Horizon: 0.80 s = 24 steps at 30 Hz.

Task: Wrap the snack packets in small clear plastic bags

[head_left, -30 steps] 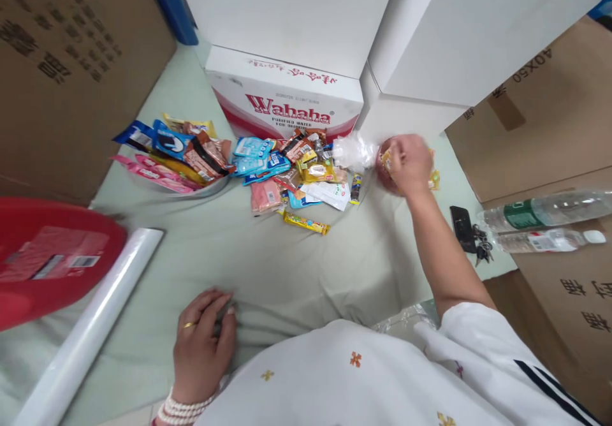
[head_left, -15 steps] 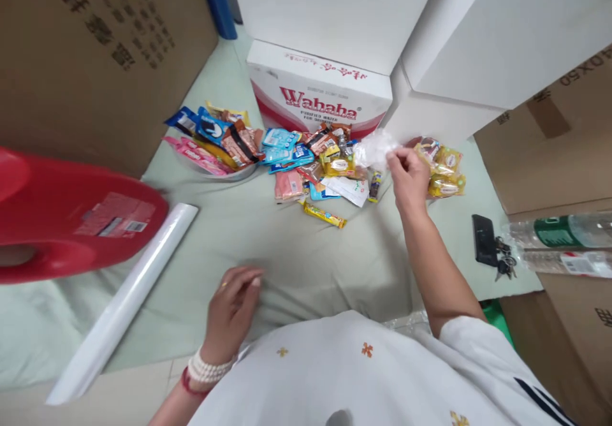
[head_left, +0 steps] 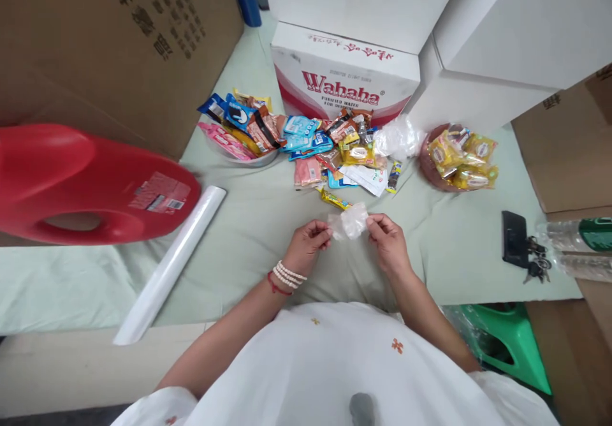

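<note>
A small crumpled clear plastic bag is stretched between my two hands, low over the cloth-covered table. My left hand pinches its left end, and my right hand pinches its right end. Just beyond the bag lies a yellow snack stick, partly covered by it. A pile of wrapped snacks spreads behind, with more crumpled clear plastic at its right. On the left stands a bowl of snacks; on the right, a reddish bowl holds yellow-wrapped snacks.
A red jug and a white plastic roll lie on the left. Behind the snacks stand a Wahaha carton and white boxes. A black phone-like object, keys and plastic bottles are at right, a green stool below.
My right hand has come back from the clear plastic by the right bowl, bringing a small bag. My left hand has moved forward and right and now grips its other end. The view has shifted.
</note>
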{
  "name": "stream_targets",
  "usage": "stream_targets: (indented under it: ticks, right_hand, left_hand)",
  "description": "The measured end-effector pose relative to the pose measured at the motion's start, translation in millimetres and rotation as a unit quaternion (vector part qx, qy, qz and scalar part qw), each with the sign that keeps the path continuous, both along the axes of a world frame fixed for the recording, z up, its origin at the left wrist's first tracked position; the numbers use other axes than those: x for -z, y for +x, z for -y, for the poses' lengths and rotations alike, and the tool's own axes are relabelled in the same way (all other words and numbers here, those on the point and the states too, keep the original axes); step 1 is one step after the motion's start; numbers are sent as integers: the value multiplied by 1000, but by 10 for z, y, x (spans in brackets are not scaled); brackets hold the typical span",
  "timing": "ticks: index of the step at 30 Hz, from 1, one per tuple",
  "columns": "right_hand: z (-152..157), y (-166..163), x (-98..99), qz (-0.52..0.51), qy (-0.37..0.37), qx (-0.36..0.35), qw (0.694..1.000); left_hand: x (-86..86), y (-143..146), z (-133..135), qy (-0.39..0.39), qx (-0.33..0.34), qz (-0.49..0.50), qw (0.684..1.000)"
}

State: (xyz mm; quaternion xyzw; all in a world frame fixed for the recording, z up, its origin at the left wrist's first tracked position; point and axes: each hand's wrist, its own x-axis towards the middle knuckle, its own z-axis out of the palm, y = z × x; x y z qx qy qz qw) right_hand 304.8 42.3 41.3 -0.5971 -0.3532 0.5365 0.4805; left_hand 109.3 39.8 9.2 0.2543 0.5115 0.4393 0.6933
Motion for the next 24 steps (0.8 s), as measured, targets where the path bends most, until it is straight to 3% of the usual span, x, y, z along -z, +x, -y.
stream_targets:
  ticks: [6, 10, 14, 16, 18, 20, 22, 24]
  right_hand:
    - [22, 149, 49, -2, 1, -2, 1000]
    - [92, 117, 101, -4, -7, -27, 1000]
    - [124, 185, 14, 122, 85, -30, 988]
    - [116, 219, -28, 252, 181, -80, 947]
    - [97, 212, -8, 362, 258, -181, 877]
    - [79, 166, 84, 428, 283, -263, 817]
    - [75, 111, 209, 459, 274, -286, 795]
    - [91, 86, 304, 469, 263, -258, 802]
  left_hand:
    - [-123, -209, 94, 48, -42, 33, 997]
    - [-227, -239, 166, -6, -8, 102, 995]
    - [-246, -228, 169, -30, -7, 82, 996]
    - [-261, -216, 146, -21, 0, 72, 997]
    - [-303, -211, 112, -14, 17, 68, 997]
    - [-369, -233, 66, -11, 26, 66, 997]
    - [-443, -295, 13, -7, 19, 56, 998]
    - [-507, -398, -34, -5, -1, 37, 999]
